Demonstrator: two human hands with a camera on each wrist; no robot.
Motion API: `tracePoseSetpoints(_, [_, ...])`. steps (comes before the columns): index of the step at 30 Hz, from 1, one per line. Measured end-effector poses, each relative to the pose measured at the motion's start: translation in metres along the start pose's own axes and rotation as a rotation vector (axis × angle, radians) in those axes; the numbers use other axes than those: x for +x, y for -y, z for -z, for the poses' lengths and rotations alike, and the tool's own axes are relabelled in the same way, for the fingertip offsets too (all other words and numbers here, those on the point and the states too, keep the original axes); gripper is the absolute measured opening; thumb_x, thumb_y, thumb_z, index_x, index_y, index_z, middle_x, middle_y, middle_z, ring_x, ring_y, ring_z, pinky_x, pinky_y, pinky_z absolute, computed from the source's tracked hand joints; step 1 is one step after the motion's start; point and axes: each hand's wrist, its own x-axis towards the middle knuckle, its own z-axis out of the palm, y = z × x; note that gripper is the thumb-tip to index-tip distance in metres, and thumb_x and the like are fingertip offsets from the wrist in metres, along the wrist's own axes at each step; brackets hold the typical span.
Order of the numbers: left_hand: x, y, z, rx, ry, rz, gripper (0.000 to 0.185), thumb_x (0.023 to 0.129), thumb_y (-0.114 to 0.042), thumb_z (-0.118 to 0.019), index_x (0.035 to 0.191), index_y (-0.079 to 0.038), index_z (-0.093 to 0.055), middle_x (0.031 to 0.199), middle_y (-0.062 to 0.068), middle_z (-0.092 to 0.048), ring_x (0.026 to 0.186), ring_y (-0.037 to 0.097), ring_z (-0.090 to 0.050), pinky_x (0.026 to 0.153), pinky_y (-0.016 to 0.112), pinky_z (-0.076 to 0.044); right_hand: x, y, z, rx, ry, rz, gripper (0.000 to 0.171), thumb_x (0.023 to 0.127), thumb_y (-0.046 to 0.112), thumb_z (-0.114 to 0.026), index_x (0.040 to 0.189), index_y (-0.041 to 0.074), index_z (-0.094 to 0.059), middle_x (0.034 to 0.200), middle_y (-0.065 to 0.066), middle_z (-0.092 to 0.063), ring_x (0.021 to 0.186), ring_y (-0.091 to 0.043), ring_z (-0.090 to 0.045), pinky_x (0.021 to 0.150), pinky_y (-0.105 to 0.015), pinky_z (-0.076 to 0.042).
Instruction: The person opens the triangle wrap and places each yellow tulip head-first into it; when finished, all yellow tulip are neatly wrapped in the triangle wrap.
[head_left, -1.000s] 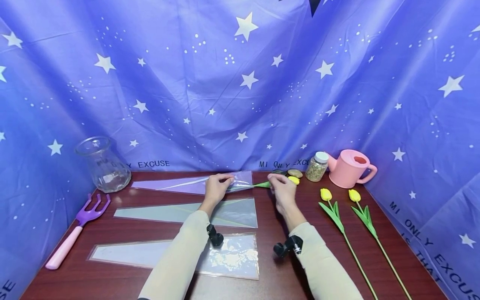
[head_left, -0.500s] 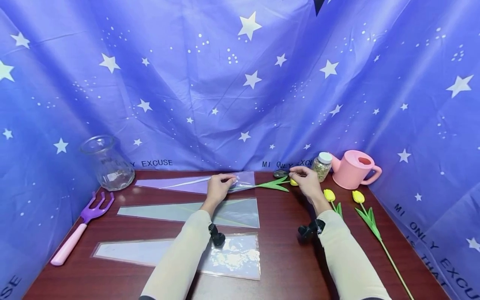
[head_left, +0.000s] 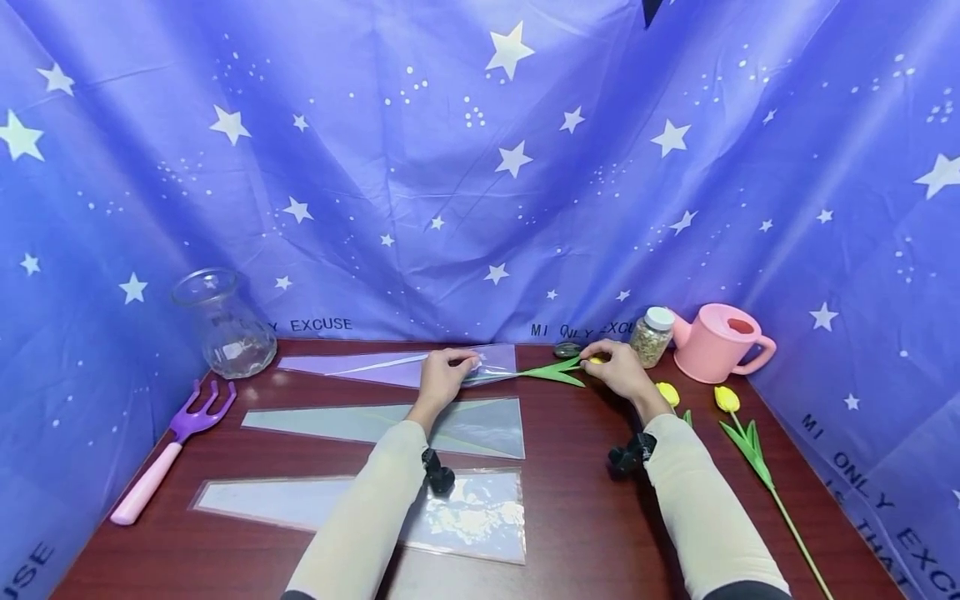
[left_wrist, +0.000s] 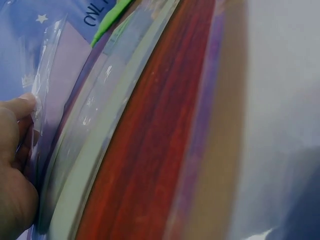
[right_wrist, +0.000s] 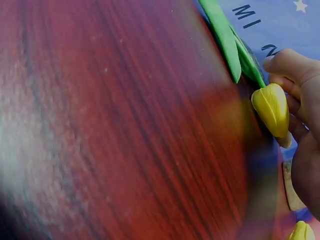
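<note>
My left hand (head_left: 441,379) pinches the clear film at the wide mouth of a purple tapered flower sleeve (head_left: 375,367) lying at the back of the table. A tulip lies with its stem inside that sleeve; its green leaves (head_left: 555,373) stick out past the mouth on the right. My right hand (head_left: 621,369) holds this tulip just below its yellow bloom (right_wrist: 271,109), thumb at the stem and fingers behind the flower. In the left wrist view, the thumb and fingers (left_wrist: 20,107) grip the film's edge.
A grey-green sleeve (head_left: 390,423) and a whitish sleeve (head_left: 262,502) lie nearer. Left stand a glass vase (head_left: 238,346) and a purple hand fork (head_left: 172,450). Right are a jar (head_left: 651,337), a pink watering can (head_left: 716,343) and two more yellow tulips (head_left: 757,467).
My right hand has gone from the tulip's leaves rightward to its bloom end and now takes hold there. The left hand stays at the sleeve's mouth. The head view has shifted slightly.
</note>
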Motion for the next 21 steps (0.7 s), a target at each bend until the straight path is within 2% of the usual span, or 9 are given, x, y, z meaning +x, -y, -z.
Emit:
tracePoseSetpoints(3, [0.0018, -0.0004, -0.0014, -0.001, 0.017, -0.019, 0.015, 0.090, -0.023, -0.081, 0.101, -0.014, -0.084, 0.111, 0.008, -0.080, 0.116, 0.026, -0.071, 0.105, 0.041, -0.053, -0.0033, -0.0018, 0.0020, -0.026, 0.035, -0.001, 0.014, 0.088, 0.010, -0.076, 0.101, 0.005, -0.077, 0.125, -0.022, -0.070, 0.119, -0.038, -0.061, 0.098, -0.040, -0.049])
tracePoseSetpoints(5, [0.0023, -0.0004, -0.0021, -0.008, 0.026, -0.023, 0.015, 0.090, -0.023, -0.081, 0.102, -0.014, -0.084, 0.112, 0.008, -0.080, 0.117, 0.027, -0.071, 0.105, 0.041, -0.053, -0.0051, -0.0033, 0.0027, -0.023, 0.058, -0.007, 0.013, 0.089, 0.009, -0.075, 0.101, 0.004, -0.077, 0.134, -0.025, -0.066, 0.129, -0.044, -0.054, 0.106, -0.052, -0.045])
tracePoseSetpoints(7, [0.0021, 0.0001, -0.0024, -0.011, 0.028, -0.012, 0.015, 0.091, -0.024, -0.080, 0.102, -0.014, -0.084, 0.112, 0.008, -0.080, 0.116, 0.027, -0.071, 0.104, 0.041, -0.054, -0.0062, -0.0043, 0.0020, -0.020, 0.071, -0.007, 0.014, 0.089, 0.010, -0.076, 0.101, 0.004, -0.077, 0.140, -0.027, -0.061, 0.136, -0.048, -0.049, 0.111, -0.058, -0.041])
tracePoseSetpoints(13, [0.0001, 0.0037, -0.0012, 0.004, 0.021, 0.008, 0.015, 0.091, -0.024, -0.080, 0.102, -0.015, -0.084, 0.113, 0.007, -0.080, 0.117, 0.026, -0.071, 0.105, 0.041, -0.053, -0.0066, -0.0071, -0.0023, -0.015, 0.079, 0.009, 0.013, 0.087, 0.011, -0.077, 0.099, 0.005, -0.077, 0.144, -0.027, -0.058, 0.139, -0.047, -0.046, 0.114, -0.058, -0.037])
tracePoseSetpoints(21, [-0.0005, 0.0043, 0.0008, -0.001, 0.011, 0.003, 0.015, 0.091, -0.023, -0.081, 0.102, -0.014, -0.084, 0.111, 0.007, -0.080, 0.116, 0.026, -0.071, 0.105, 0.041, -0.053, -0.0058, -0.0053, -0.0048, -0.014, 0.083, 0.016, 0.010, 0.087, 0.012, -0.076, 0.094, 0.005, -0.077, 0.144, -0.029, -0.058, 0.140, -0.048, -0.045, 0.114, -0.061, -0.037])
